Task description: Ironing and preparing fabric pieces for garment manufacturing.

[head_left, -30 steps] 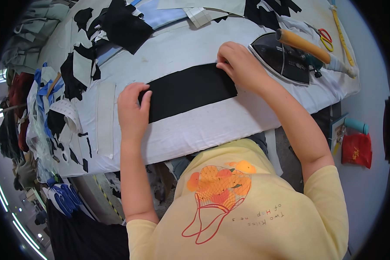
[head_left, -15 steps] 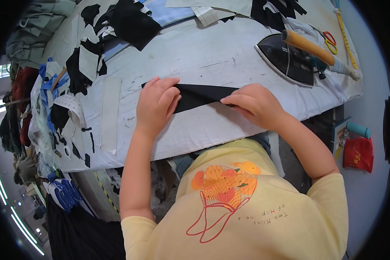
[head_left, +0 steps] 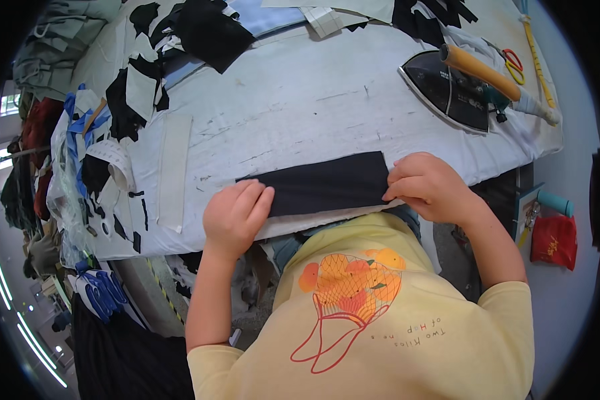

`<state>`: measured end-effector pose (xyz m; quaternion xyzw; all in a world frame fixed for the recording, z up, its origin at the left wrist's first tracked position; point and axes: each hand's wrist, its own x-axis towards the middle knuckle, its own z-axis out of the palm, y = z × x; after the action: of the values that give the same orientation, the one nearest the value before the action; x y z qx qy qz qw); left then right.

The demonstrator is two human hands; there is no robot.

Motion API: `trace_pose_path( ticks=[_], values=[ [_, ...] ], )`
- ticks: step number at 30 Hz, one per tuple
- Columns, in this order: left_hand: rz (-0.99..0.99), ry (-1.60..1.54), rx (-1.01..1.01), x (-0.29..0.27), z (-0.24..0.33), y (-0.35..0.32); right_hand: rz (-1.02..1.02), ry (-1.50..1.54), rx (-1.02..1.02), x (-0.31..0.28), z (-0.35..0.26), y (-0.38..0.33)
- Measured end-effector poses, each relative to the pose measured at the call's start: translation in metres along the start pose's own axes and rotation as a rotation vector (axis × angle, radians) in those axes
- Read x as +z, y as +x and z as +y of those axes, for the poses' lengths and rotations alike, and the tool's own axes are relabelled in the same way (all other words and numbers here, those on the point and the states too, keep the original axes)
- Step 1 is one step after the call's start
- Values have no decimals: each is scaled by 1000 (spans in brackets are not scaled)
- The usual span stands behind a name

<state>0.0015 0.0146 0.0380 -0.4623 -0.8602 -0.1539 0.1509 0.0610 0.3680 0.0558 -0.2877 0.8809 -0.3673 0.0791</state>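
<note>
Hands pin a folded black fabric strip [head_left: 320,188] flat at the white padded counter's [head_left: 300,107] near edge: left hand [head_left: 237,217] fingers spread on one end, right hand [head_left: 428,187] fingers pinching the other, keeping it taut

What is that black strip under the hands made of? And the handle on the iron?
The black strip looks like soft woven cloth, matte: it lies flat and limp under the left hand and right hand. The iron's handle looks like wood or tan plastic, smooth with a slight sheen; I cannot tell which.
</note>
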Motion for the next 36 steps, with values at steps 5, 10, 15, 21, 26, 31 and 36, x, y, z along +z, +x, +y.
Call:
trace_pose_path(
  ticks=[5, 10, 15, 21, 26, 31, 36],
  values=[
    [88, -405, -395, -42, 7, -10, 154, 298, 10, -36, -15, 10],
    [301, -1185, -991, -17, -6, -8, 412, 829, 530, -15, -5, 40],
    [290, -1029, -1021, 24, -18, 7, 664, 240, 454, 26, 22, 78],
    [90, -581, -1106, 34, -22, 15, 516, -36, 605, 42, 34, 86],
    [34, 22, -888, 30, -31, -3, 430, -460, 332, 51, 31, 74],
    [45, 179, -1030, 9, -55, -37, 426, -448, 399, 54, 28, 49],
    [96, 78, -1195, -26, -99, -64, 483, -387, 410, 56, 32, 24]
  ],
)
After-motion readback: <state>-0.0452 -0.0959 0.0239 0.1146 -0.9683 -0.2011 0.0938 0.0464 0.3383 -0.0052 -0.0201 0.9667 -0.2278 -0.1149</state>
